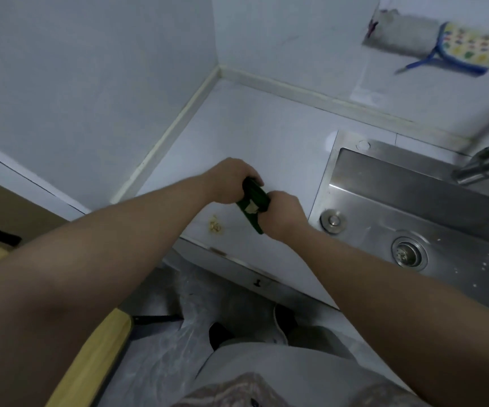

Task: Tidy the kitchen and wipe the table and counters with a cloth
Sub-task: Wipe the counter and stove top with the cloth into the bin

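At frame centre, over the white worktop [266,136], left grip [228,180] and right grip [284,212] both clamp one dark green cloth [255,198] between them.

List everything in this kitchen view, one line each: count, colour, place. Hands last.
counter: one, white, in the wall corner left of the sink
sink: one, steel, right side
tap: one, steel, over the sink's far right
drain strainer: one, steel, sink floor
crumbs: small pile, pale yellow, near the counter's front edge
patterned cloth: one, blue-trimmed, on the wall, upper right
green tool: one, dark green, above the counter
left hand: grips the tool's far end
right hand: grips its nearer part
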The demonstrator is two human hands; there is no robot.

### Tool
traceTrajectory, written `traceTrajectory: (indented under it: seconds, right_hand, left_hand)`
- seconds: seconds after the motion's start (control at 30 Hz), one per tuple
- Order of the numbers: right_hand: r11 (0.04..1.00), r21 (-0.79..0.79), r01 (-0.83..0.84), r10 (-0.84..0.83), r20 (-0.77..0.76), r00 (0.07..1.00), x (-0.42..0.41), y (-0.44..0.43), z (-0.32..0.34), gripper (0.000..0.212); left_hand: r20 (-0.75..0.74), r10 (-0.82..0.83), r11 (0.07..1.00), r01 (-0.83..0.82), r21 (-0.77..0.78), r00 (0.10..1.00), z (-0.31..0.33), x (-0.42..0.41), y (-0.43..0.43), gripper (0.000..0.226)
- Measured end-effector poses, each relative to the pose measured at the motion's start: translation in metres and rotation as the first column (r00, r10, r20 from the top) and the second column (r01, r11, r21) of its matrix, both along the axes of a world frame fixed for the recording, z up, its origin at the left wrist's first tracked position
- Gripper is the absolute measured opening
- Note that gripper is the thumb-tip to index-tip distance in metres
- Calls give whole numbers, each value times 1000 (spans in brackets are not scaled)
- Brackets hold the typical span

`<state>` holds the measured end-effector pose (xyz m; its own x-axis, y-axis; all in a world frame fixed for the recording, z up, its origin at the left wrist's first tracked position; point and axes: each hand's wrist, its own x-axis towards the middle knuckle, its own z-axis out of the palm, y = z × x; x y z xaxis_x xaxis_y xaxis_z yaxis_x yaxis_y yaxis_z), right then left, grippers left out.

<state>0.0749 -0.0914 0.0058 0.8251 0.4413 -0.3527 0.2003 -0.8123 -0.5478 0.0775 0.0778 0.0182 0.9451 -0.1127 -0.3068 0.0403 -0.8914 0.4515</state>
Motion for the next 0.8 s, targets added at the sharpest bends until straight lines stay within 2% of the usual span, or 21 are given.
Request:
traceTrajectory:
  seconds: [0.07,0.13,0.2,0.27,0.37,0.43,0.53,0.7,0.8]
  right_hand:
    - [994,79,81,-77,-52,996,2,-14,4,15]
    - [968,166,187,-164,-144,976,2,-26,4,12]
    - [909,272,315,-228,-307,924,2,-41,3,13]
    - [805,357,474,-257,-511,820,1,-56,0,25]
    - [693,435,575,-178,-670,721,-7,-85,-2,34]
    - [684,477,551,-80,-702,707,-21,-108,-2,31]
    - [713,510,481,56,-726,686,-58,-135,-3,32]
    - [851,478,217,264,-746,611,-152,-158,-19,30]
    - [910,406,81,302,-786,539,-210,-166,-47,28]
  left_hand:
    - [82,119,990,-111,-86,990,5,-9,-8,47]
    - [177,291,950,-262,-170,940,7,-25,-17,48]
    - [242,491,866,-441,-235,837,4,-46,-31,51]
    - [251,652,757,-601,-255,715,-2,-71,-47,55]
    - [207,835,550,-775,-311,509,-14,-114,-82,52]
    - [151,918,397,-827,-398,367,-23,-150,-114,48]
    - [43,973,221,-856,-467,227,-36,-211,-166,46]
    - [-113,994,-45,-928,-369,-3,-68,-329,-252,50]
    - [-211,970,-187,-929,-320,-122,-93,-390,-285,54]
